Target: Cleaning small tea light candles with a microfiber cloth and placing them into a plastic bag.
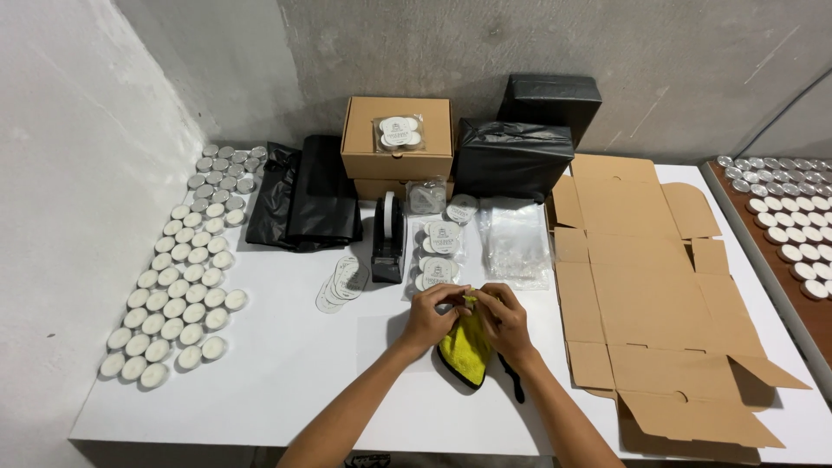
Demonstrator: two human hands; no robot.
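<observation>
1. Cloth (465,347), yellow, lies low centre under my left hand (431,314) and right hand (503,319), both pinching something small I can't make out; it could slip.
2. Stickers (341,283) just beyond may scatter if nudged.
3. Candles (178,286), far left, might roll.

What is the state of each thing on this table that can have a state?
Left hand: closed on yellow cloth.
Right hand: closed on the same cloth.
Flat cardboard box: unfolded, lying flat.
Brown box: lid shut, candle packet on top.
Tape dispenser: upright.
Tealights: unlit, in rows.
</observation>
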